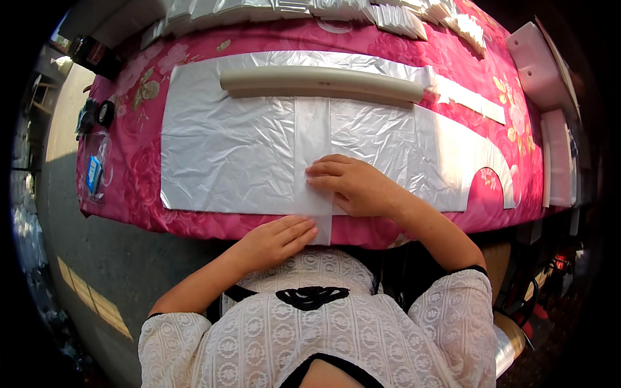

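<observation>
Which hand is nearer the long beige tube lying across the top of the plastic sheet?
Right. The right hand lies flat on the plastic sheet, below the beige tube. The left hand is farther away, at the table's near edge on the white strip.

My hands have flat, open going over the plastic sheet [226,155] spread on the counter [139,139]; nothing rises from its left half or from the stretch to the right of my right hand [352,184]. Farther out, a long pale tube [320,83] lies across the sheet and bars a straight reach to the far edge, where stacks of folded white pieces [388,16] crowd the rim. White foam blocks [540,64] close off the right end. A small bag [95,171] and a dark roll [105,112] sit at the left edge.
</observation>
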Demonstrator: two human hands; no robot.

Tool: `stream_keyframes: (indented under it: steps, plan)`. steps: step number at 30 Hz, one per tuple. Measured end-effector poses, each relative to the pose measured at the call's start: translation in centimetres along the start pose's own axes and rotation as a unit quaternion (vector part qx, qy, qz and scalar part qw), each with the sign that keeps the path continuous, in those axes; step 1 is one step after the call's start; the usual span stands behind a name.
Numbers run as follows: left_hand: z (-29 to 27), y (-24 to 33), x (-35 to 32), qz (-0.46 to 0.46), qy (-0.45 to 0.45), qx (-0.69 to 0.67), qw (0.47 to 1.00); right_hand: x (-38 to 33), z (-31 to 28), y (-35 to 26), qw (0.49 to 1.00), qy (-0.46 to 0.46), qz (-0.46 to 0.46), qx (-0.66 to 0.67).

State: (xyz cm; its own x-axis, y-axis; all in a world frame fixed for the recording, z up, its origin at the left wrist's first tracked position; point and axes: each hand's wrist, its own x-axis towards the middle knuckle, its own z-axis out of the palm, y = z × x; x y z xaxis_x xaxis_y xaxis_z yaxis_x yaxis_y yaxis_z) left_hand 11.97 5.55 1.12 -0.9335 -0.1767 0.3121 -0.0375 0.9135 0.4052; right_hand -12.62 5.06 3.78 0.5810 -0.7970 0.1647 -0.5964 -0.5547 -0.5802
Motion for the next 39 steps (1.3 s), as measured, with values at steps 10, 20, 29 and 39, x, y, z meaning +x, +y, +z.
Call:
stream_keyframes:
  steps: [10, 20, 29, 39]
  plan:
    - [-2.1, -1.2, 0.5, 0.001, 0.141, -0.127, 0.982, -0.7, 1.4, -0.9, 0.997, 0.062, 0.020, -0.032]
    - [-2.4, -3.3, 3.0, -0.105, 0.004, 0.037, 0.994, -1.2, 2.8, -0.4, 0.986, 0.120, 0.035, -0.107]
    - [-3.5, -4.2, 5.2, -0.355, 0.029, -0.217, 0.909, 0.1, 1.7, 1.0, 0.956, 0.173, 0.225, 0.076]
    - [-0.3, -3.8, 6.2, -0.229, 0.056, 0.056, 0.970, 3.4, -1.6, 2.3, 0.838, 0.047, 0.459, 0.292]
